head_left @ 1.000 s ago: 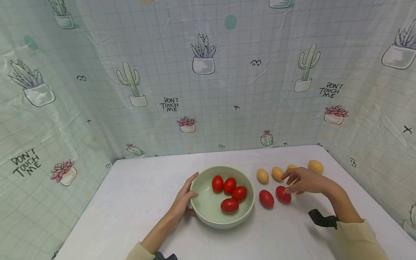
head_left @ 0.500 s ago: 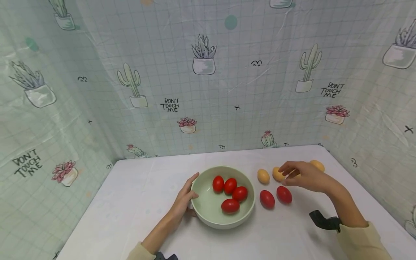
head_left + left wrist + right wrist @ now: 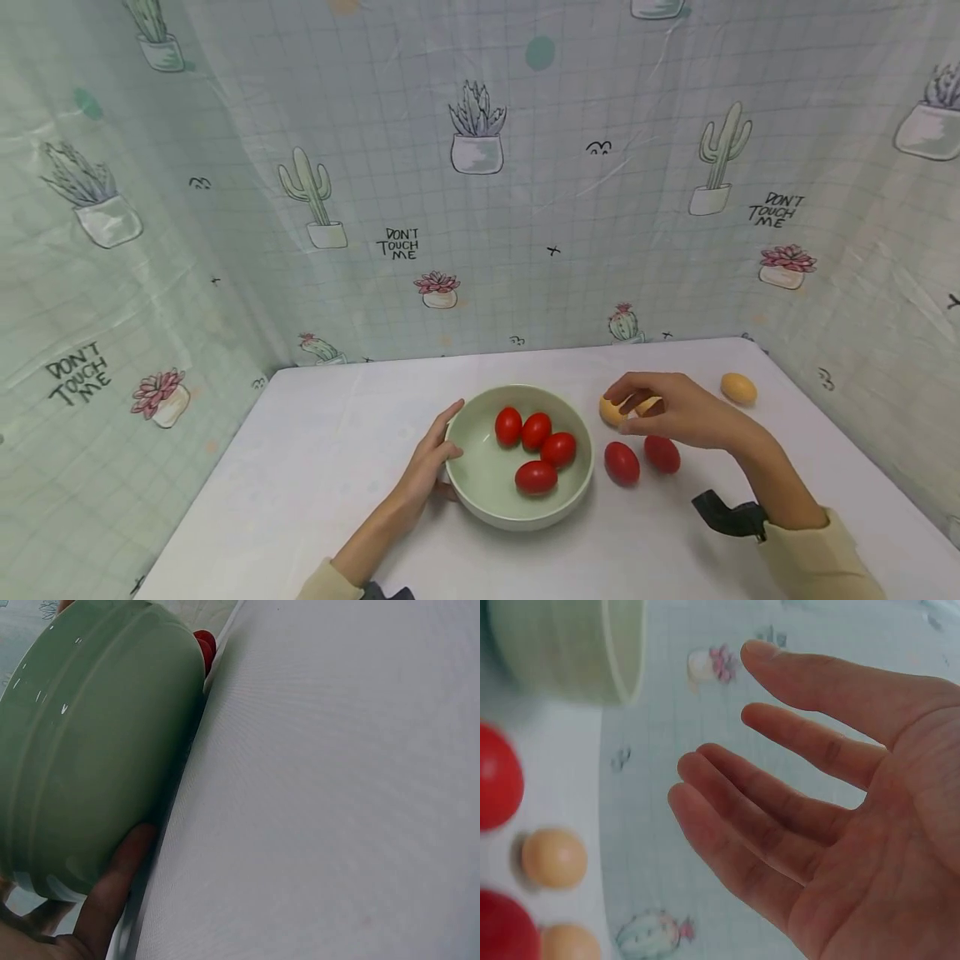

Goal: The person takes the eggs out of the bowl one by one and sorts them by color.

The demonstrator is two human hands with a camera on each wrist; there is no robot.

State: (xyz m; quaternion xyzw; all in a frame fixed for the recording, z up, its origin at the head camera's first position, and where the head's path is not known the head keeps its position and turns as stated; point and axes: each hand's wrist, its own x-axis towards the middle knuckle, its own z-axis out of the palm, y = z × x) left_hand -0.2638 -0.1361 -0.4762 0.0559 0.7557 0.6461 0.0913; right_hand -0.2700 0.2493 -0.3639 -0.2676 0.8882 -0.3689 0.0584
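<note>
My left hand point(image 3: 426, 467) holds the left side of a pale green bowl point(image 3: 468, 492), thumb at the rim and other fingers outside. In the left wrist view, a finger point(image 3: 112, 892) lies along the lower wall of the bowl point(image 3: 112, 742). Several red oval tomatoes point(image 3: 536, 477) lie inside it. To the bowl's right are two more red tomatoes, one left point(image 3: 622, 463) and one right point(image 3: 662, 454). My right hand point(image 3: 678, 408) hovers over small yellow oval fruits point(image 3: 612, 412), partly covering them. The right wrist view shows its fingers point(image 3: 742, 810) spread and loosely bent, holding nothing.
Another yellow fruit point(image 3: 738, 389) lies near the right back of the white table point(image 3: 337, 442). A curtain point(image 3: 480, 217) printed with cacti hangs behind the table and along both sides. Black straps point(image 3: 727, 517) are on the wrists.
My right hand has risen off the right-hand red tomato and shifted left over the yellow fruits. The left hand stays on the bowl. The head view has turned slightly.
</note>
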